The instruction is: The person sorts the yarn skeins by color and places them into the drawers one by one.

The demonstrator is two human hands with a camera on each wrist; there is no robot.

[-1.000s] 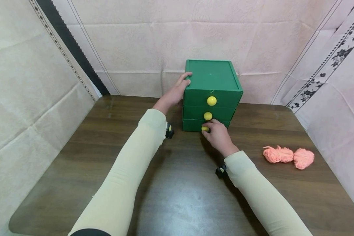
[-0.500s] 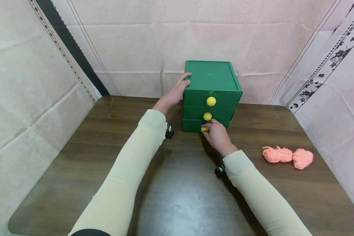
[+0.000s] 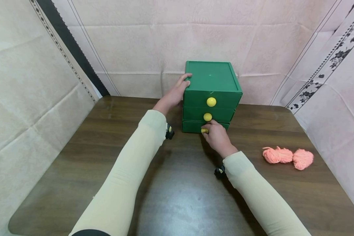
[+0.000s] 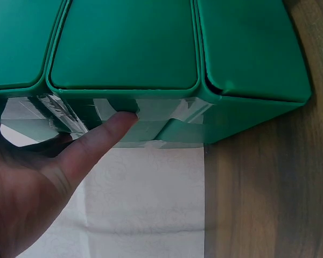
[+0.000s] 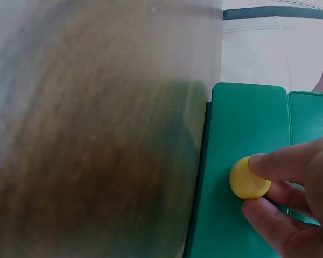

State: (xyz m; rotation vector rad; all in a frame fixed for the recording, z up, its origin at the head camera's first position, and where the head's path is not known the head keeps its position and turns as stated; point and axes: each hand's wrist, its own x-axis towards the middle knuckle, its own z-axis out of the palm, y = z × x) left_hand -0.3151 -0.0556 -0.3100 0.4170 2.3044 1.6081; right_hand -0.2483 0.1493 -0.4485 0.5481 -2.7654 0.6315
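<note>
A green three-drawer cabinet [image 3: 210, 77] stands at the back of the table, each drawer front bearing a round yellow knob. My left hand [image 3: 176, 92] rests against the cabinet's left side, its fingers at the top edge. In the left wrist view the thumb [image 4: 99, 145] lies straight along the taped side. My right hand [image 3: 218, 137] pinches the bottom drawer's yellow knob [image 5: 247, 180] between fingers and thumb. The bottom drawer [image 4: 247, 48] stands slightly proud of the one above, with a thin dark gap along its edge. Its inside is hidden.
Two bundles of coral-pink yarn [image 3: 287, 156] lie on the right of the brown wooden table [image 3: 112, 164]. Pale cloth [image 3: 135, 42] hangs behind the cabinet and along both sides.
The bottom drawer front seems to have come out very slightly toward me, along with my right hand on its knob. The left hand stays on the cabinet's side.
</note>
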